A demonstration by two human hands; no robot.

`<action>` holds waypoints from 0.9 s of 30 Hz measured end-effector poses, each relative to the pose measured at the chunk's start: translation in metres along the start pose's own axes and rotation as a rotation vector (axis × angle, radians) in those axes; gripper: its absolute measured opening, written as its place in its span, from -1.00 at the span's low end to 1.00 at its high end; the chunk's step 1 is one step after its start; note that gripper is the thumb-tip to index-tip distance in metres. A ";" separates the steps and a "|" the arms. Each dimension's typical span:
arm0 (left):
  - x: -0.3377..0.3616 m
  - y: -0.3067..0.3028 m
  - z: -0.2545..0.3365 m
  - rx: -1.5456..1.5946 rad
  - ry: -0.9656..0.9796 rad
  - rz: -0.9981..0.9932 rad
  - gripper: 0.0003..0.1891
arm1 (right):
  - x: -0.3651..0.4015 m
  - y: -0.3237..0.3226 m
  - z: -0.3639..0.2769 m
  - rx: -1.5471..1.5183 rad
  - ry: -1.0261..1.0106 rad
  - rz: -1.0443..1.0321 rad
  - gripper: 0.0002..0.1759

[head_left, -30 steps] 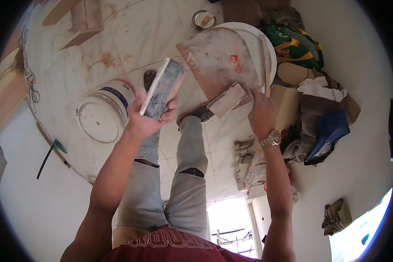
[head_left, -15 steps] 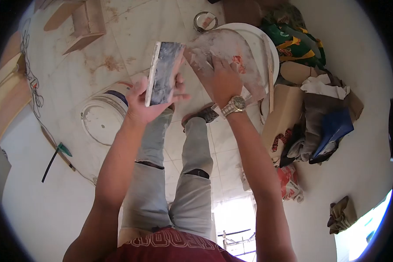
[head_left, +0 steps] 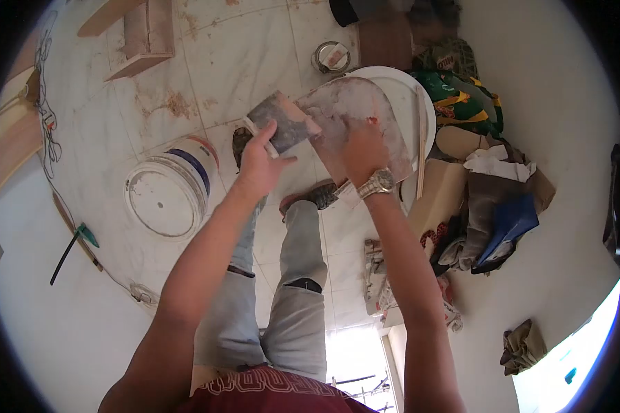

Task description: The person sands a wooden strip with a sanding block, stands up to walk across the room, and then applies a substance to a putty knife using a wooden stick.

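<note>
My left hand [head_left: 260,168] grips a putty blade [head_left: 280,125], a flat dark-grey rectangle with a pale strip along one edge and pinkish smears at the other. The blade's far corner is close to or touching a flat board [head_left: 390,131] coated with greyish-pink paste and carrying a small red-orange spot. Over that board, my right hand [head_left: 366,153] has its fingers curled down against the surface; whatever they hold is hidden. A metal watch [head_left: 377,182] circles the right wrist. Beneath the board lies a round white lid or tub top [head_left: 422,117].
To the left stands a lidded white bucket [head_left: 162,199]. An open tin [head_left: 331,57] is on the tiled floor behind the board. Bags, cardboard and cloths [head_left: 489,199] crowd the right wall. A cable [head_left: 45,117] runs along the left, near wooden pieces [head_left: 145,41].
The left hand has moved right, bringing the putty blade from nearly upright to a slant beside the board. My right hand has shifted slightly down and right, its fingers more curled. The view has moved.
</note>
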State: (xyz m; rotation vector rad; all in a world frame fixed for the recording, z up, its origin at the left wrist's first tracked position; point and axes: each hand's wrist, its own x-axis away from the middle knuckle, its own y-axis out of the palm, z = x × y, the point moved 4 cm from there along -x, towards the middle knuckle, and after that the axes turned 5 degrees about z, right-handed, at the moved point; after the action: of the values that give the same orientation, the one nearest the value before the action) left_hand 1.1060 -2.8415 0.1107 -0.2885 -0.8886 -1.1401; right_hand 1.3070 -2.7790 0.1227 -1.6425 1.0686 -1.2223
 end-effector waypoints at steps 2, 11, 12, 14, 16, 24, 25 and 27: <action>-0.002 0.008 -0.025 0.500 -0.333 0.077 -0.39 | -0.004 -0.012 0.007 -0.040 0.025 0.032 -0.56; -0.019 0.089 -0.021 0.668 -0.216 0.103 -0.54 | -0.004 -0.004 -0.001 -0.071 0.089 -0.022 -0.45; -0.021 0.085 -0.019 0.651 -0.174 0.159 -0.55 | 0.000 -0.011 -0.005 -0.090 0.085 -0.017 -0.44; -0.021 0.074 -0.020 0.613 -0.096 0.274 -0.57 | -0.004 -0.022 -0.009 -0.109 0.058 0.051 -0.42; -0.027 0.063 -0.027 0.508 -0.057 0.312 -0.60 | -0.008 -0.027 -0.008 -0.103 0.006 0.166 -0.39; -0.040 0.051 -0.026 0.443 -0.131 0.198 -0.44 | 0.013 -0.003 -0.012 -0.059 -0.217 0.106 -0.45; -0.042 0.048 -0.025 0.422 -0.150 0.192 -0.41 | 0.011 -0.005 -0.010 -0.050 -0.225 0.133 -0.47; -0.049 0.044 -0.025 0.370 -0.158 0.167 -0.38 | 0.004 -0.013 -0.007 -0.049 -0.120 0.169 -0.52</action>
State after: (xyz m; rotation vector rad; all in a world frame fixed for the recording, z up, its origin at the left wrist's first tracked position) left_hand 1.1499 -2.8056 0.0687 -0.1454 -1.1718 -0.7882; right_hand 1.3032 -2.7794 0.1379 -1.6056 1.1442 -0.9832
